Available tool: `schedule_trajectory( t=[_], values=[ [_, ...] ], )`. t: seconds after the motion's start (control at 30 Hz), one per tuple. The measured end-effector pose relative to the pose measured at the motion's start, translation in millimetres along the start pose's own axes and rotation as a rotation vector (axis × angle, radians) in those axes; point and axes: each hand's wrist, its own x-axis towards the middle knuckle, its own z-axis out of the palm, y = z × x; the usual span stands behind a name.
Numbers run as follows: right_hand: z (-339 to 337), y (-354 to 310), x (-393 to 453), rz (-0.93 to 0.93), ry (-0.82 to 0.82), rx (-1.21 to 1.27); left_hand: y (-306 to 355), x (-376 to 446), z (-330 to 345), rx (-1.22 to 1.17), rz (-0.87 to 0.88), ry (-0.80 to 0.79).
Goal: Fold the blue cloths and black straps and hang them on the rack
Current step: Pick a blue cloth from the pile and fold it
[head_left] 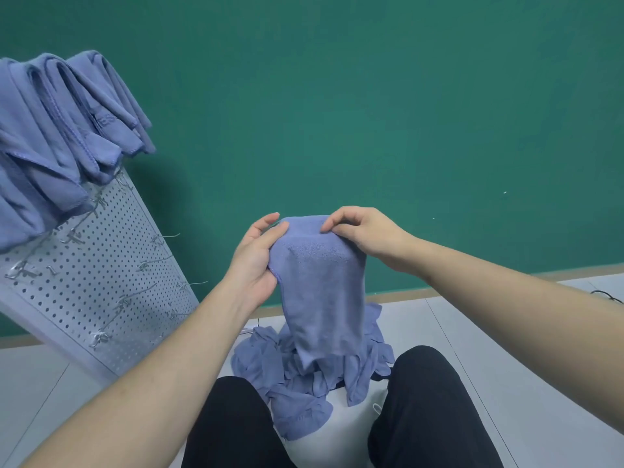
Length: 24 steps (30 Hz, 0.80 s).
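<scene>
Hanging blue cloth (101,121) bears embossed letters "ES".

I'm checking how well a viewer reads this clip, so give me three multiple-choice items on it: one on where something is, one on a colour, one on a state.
1. Where do the already folded blue cloths hang?
A. on the pegboard rack at the left
B. on the floor at the right
C. across the person's knees

2. What colour is the wall?
A. white
B. green
C. red

3. How is the held cloth handled?
A. it lies flat on the floor
B. one hand holds it
C. both hands hold its top and it hangs down

Answers: 1 A, the cloths drape over the rack's top pegs. 2 B, the wall behind is green. 3 C, the left hand and right hand grip its upper edge above the pile of loose cloths.
</scene>
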Motion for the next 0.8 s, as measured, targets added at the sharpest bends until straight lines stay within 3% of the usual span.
schedule_trajectory(
  t=[0.13,0.23,0.37,0.53,0.73,0.8],
  values=[
    [6.7,-3.0,4.3,0.006,0.067,0.076,-13.2,-2.3,-3.6,0.057,0.043,-0.056],
    [3.3,-8.0,5.2,0.107,0.066,0.322,-21.2,-9.2,-8.3,0.145,0.047,-0.145],
    [-5.3,-9.6,4.7,0.217,0.052,0.389,-31.6,-15.0,-7.3,0.175,0.011,-0.280],
    [-9.3,-6.1,3.4,0.257,0.030,0.360,-28.8,-15.0,7.5,0.201,0.054,-0.157],
    [-20.3,-0.7,-11.3,0.221,-0.257,0.099,-19.6,-5.6,10.0,0.089,0.016,-0.032],
    [-20.3,3.5,-12.3,0.198,-0.256,0.053,-16.2,-6.0,7.1,0.119,0.019,-0.034]
  ],
)
